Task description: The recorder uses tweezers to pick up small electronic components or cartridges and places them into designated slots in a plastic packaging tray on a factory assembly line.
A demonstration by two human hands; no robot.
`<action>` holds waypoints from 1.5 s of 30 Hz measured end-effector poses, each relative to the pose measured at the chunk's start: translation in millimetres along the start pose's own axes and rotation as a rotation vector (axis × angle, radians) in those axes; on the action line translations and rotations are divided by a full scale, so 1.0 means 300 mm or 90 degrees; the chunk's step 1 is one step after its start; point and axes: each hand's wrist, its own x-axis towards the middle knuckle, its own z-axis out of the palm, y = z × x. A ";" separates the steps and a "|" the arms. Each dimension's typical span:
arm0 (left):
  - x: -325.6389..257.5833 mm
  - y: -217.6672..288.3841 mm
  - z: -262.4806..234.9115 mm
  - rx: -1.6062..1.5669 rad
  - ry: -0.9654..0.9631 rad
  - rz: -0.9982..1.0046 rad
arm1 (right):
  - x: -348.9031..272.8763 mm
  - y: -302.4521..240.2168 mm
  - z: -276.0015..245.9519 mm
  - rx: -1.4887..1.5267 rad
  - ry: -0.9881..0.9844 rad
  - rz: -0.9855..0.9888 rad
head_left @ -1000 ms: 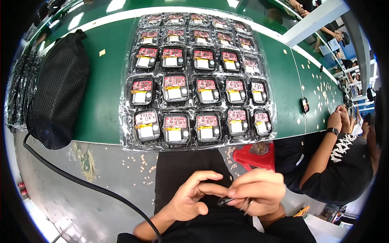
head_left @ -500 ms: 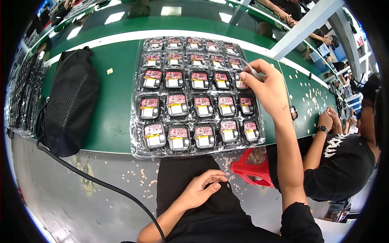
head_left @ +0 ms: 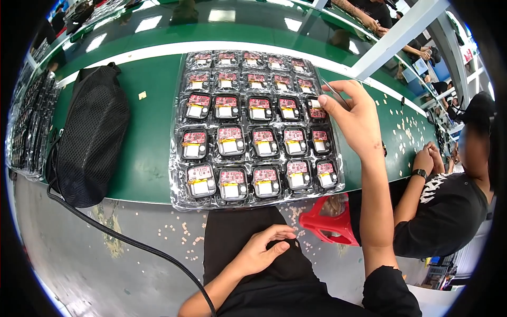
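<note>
A clear plastic tray point(head_left: 177, 177) lies on the green workbench, with rows of small black device housings in its pockets. Each housing, such as this one point(head_left: 230, 140), holds a red circuit board and a white-silver block with a yellow strip. My right hand point(head_left: 359, 119) is over the tray's right edge, thumb and fingers closed on slim metal tweezers point(head_left: 337, 92). Close to the thumb is the right-end housing point(head_left: 316, 110) of the middle row, partly covered by the hand. On my lap rests my left hand point(head_left: 261, 252), holding nothing, its thumb apart from its loosely bent fingers.
Left of the tray lies a black mesh bag point(head_left: 95, 142) beside a black cable point(head_left: 132, 238). Stacked trays point(head_left: 31, 121) stand at the far left. A red stool point(head_left: 332, 222) and a seated co-worker point(head_left: 449, 211) are at right. Small pale scraps dot the bench and floor.
My right hand has shifted slightly right and down with the tweezers, which now lean at a different angle. More of the housing by the thumb shows. My left hand stays put.
</note>
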 end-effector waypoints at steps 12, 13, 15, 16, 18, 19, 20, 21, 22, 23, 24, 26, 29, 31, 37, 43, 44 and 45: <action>-0.011 0.021 0.001 0.043 0.016 0.019 | -0.277 0.220 -0.210 -0.246 0.133 0.334; -0.012 0.020 0.001 0.046 0.015 0.022 | -0.307 0.259 -0.213 -0.284 0.083 0.257; -0.010 0.021 0.002 0.050 0.015 0.024 | -0.362 0.291 -0.203 -0.314 0.114 0.134; -0.009 0.024 0.005 0.038 0.010 0.014 | -0.381 0.288 -0.198 -0.332 0.113 0.104; -0.011 0.030 0.009 0.027 0.004 0.001 | -0.406 0.258 -0.185 -0.263 0.116 0.102; -0.011 0.034 0.011 0.030 0.005 0.010 | -0.417 0.236 -0.179 -0.197 0.119 0.100; -0.011 0.038 0.013 0.032 0.005 0.018 | -0.427 0.214 -0.172 -0.196 0.120 0.103; -0.018 0.044 0.013 0.034 0.005 0.016 | -0.437 0.190 -0.159 -0.143 0.131 0.134; -0.023 0.052 0.016 0.042 0.011 0.036 | -0.450 0.168 -0.152 -0.092 0.142 0.165; -0.027 0.061 0.021 0.050 0.017 0.056 | -0.477 0.146 -0.148 -0.030 0.172 0.140; -0.030 0.077 0.034 0.050 0.017 0.053 | -0.511 0.122 -0.148 0.067 0.181 0.097; -0.039 0.107 0.061 -0.042 0.051 0.133 | -0.580 0.014 -0.115 0.190 0.125 0.017; -0.025 0.166 0.108 -0.117 0.076 0.213 | -0.629 -0.080 -0.033 0.296 -0.033 -0.138; -0.028 0.167 0.108 -0.215 0.081 0.256 | -0.641 -0.133 0.013 0.358 -0.089 -0.113; -0.044 0.203 0.090 -0.389 0.107 0.184 | -0.684 -0.165 0.095 0.358 -0.091 -0.104; -0.082 0.130 0.087 -0.565 0.344 0.086 | -0.736 -0.146 0.150 0.308 -0.093 -0.017; -0.094 0.117 0.083 -0.591 0.397 0.068 | -0.750 -0.130 0.156 0.308 -0.101 -0.019; -0.102 0.113 0.083 -0.592 0.404 0.066 | -0.759 -0.119 0.167 0.311 -0.106 -0.015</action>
